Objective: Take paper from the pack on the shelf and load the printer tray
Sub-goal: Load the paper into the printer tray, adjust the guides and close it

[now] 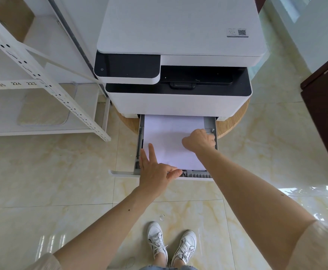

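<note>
Looking down from my head, I see the printer (178, 61) standing on a round wooden board (231, 125) on the pale tiled floor (61, 172), with its tray (214, 121) pulled out toward me. A white stack of paper (171, 139) lies flat inside the tray, a little askew, its near right corner close to the grey guide (198, 173) at the tray's front. My left hand (155, 172) is at the near left corner of the tray: two fingers (151, 152) are stretched out straight and lie on the paper's left edge, while my thumb and the other fingers curl in loosely without holding anything. My right hand (200, 140) is at the right side of the tray, knuckles up, fingers bent down over the grey side guide (210, 131) by the tray's right wall; I seem to have hold of that guide, though the fingertips are hidden under the hand, so I cannot be sure how tightly. The heel of that hand sits over the paper's right edge. To the left stands a white metal shelf (42, 78) with numbers along its front rail and a pale mat (42, 114) on its lower level. At the bottom of the view are my two white shoes (171, 244) on the tiles.
</note>
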